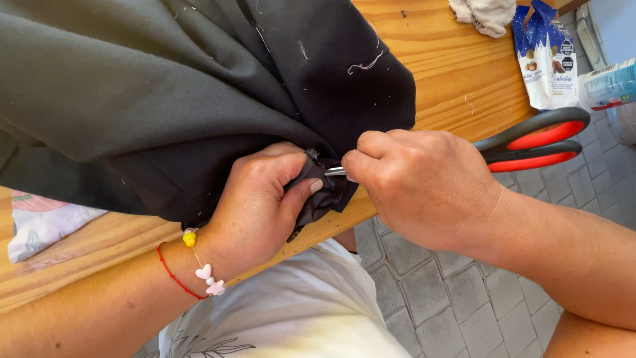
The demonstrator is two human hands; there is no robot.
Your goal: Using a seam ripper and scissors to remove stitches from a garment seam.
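Carefully now: her left hand (262, 199) pinches a fold of the heavy black fabric (165, 99) at the wooden table (457, 73) edge, while the right hand (424, 185) is closed tight around a small metal tool (335, 171); keeping the fold taut should steady the tip.

Scissors (530, 140) blades hidden behind right hand (424, 185); black fabric (165, 99) cut off top/left.

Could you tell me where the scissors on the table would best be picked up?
Probably by the red and black handles, coming from the table's right edge: the loops overhang toward the tiled floor, while the blades run under the right hand.
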